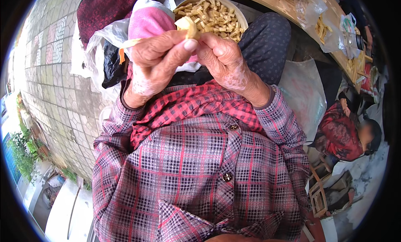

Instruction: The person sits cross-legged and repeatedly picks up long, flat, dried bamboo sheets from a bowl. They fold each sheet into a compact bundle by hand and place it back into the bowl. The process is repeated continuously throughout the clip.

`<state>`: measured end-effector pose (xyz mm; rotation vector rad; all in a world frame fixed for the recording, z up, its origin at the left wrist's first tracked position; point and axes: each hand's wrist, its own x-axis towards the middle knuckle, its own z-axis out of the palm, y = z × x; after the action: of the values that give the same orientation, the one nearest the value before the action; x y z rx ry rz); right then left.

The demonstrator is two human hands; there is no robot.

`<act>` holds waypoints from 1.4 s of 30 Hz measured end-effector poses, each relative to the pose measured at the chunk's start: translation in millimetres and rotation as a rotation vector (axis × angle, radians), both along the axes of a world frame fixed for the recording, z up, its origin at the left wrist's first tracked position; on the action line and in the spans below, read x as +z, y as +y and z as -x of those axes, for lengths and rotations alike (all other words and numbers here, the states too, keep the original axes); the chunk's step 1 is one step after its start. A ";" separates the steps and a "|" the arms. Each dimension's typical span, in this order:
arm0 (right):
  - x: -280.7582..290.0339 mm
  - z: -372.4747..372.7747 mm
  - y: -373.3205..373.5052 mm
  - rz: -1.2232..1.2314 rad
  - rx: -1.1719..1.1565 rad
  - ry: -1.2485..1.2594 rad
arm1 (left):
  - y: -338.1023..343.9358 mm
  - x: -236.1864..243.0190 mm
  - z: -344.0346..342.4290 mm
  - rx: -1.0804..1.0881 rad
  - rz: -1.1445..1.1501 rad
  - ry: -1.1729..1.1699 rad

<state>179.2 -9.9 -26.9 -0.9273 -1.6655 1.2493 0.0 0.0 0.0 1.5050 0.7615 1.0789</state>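
Both hands pinch one pale piece above the bowl

Your left hand grips a small, pale yellow, chunky piece between thumb and bent forefinger, leaving its blunt upper end exposed. Your right hand meets it from the other side, thumb and forefinger drawn together at the piece's lower right edge (the exact contact is hidden by your fingers). Holding it from both sides probably lets you steady and turn something so small.

The piece is raised in front of you, in line with the near-left rim of the round, cream-coloured bowl. That bowl is well filled with short, yellowish cut pieces, and its place just beyond your hands likely keeps the reach short. Your knee, in dark patterned trousers, stands just beside it.

A pink and white towel-like cloth lies just left of the bowl, perhaps there to shield your lap. Farther left, crumpled white plastic lies around a shiny black plastic bag. To your upper right, the long wooden worktop carries clear plastic bags and more yellowish strips, apparently close enough for you to reach.
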 end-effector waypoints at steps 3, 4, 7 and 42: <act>-3.4 -5.3 -5.7 0.096 0.009 0.102 | -2.2 -21.6 -13.3 0.001 -0.305 0.065; -1.8 -8.0 -7.1 0.139 0.031 0.096 | 0.0 -24.1 -10.9 0.001 -0.362 0.135; 3.1 -19.2 -9.8 0.265 0.064 0.039 | 0.5 -30.6 -8.2 -0.018 -0.431 0.347; -1.3 -9.6 -17.4 0.326 -0.075 0.110 | -2.2 -36.1 -19.3 0.137 0.652 -0.504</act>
<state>188.8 -27.3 -28.2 -1.0828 -1.3528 1.5193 19.3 -2.2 -36.1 0.6042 0.7595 1.1053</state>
